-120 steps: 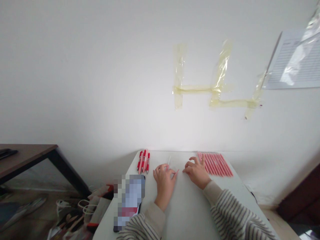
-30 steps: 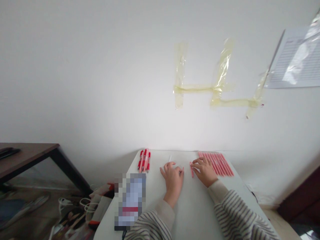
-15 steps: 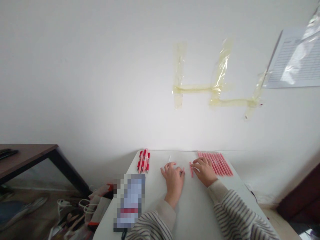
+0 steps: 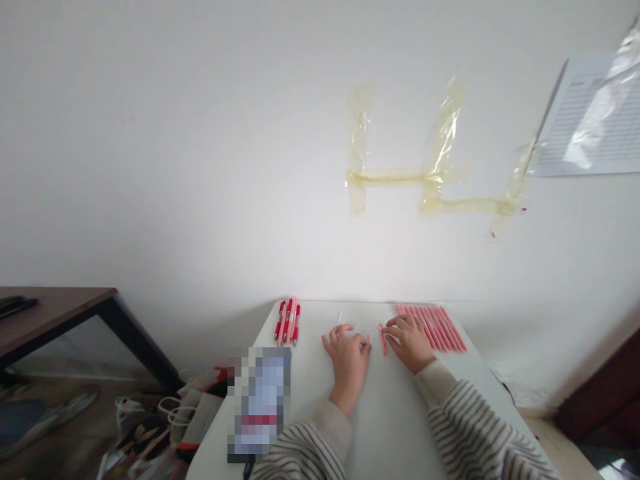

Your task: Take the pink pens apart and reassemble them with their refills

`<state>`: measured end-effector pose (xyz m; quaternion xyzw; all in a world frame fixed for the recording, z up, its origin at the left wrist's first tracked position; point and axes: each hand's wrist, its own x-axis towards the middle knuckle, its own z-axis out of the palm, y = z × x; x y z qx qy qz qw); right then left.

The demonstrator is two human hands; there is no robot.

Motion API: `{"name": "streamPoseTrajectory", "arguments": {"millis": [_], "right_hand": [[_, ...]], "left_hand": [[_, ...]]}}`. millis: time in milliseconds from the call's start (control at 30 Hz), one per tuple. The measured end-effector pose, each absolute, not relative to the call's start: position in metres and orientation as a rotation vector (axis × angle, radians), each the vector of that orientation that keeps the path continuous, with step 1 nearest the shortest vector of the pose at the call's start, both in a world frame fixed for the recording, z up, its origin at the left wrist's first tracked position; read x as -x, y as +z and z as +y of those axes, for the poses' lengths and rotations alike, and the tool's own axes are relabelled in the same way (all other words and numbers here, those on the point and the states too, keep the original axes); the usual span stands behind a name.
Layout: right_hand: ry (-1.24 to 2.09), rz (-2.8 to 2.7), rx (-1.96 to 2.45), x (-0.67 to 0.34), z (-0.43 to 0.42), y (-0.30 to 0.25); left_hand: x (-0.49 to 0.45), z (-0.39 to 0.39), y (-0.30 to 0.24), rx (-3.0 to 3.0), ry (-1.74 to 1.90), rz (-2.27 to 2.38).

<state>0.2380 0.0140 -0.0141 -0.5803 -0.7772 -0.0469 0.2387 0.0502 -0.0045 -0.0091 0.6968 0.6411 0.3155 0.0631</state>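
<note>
Over the middle of the white table [image 4: 395, 427], my left hand [image 4: 347, 363] pinches a small pink pen part [image 4: 369, 339] between thumb and finger; its other fingers are loosely bent. A thin pale stick [image 4: 340, 318] shows just beyond these fingers, its lower end hidden. Facing it, my right hand [image 4: 413, 343] grips a pink pen barrel [image 4: 383, 339] at the fingertips, slightly tilted. The two pink pieces are apart. Beside and partly behind my right hand lies a row of several pink pens [image 4: 443, 328], side by side.
A bunch of red and pink pens [image 4: 287, 321] lies at the table's far left corner. Nearer me is a phone [image 4: 263, 403], blurred out, with a cable. A white wall [image 4: 200, 167] rises behind. Bags and cords [image 4: 175, 420] lie left, below a brown desk [image 4: 60, 313].
Almost nothing differs. My left hand and the small pink part have shifted very slightly right; my right hand keeps its place with the barrel.
</note>
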Motion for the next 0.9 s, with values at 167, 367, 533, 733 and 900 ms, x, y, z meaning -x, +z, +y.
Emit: {"name": "streamPoseTrajectory", "arguments": {"millis": [167,367,533,733,900], "right_hand": [[-0.15,-2.134,1.591,-0.238,0.014,-0.014],[-0.136,-2.147,1.57,-0.239,0.015,-0.016],[-0.131,-2.145,1.526,-0.241,0.017,-0.02],[-0.164,-2.159,1.574,-0.242,0.018,-0.021],[-0.167,-2.169,1.65,-0.242,0.015,-0.016]], "left_hand": [[-0.049,-0.006,-0.008,-2.095,0.95,1.942],[-0.045,-0.007,-0.007,-2.112,0.982,1.937],[-0.034,-0.009,-0.003,-2.154,1.012,1.99],[-0.016,-0.007,0.001,-2.158,0.976,2.162],[-0.01,-0.006,0.004,-2.15,0.903,2.286]]}}
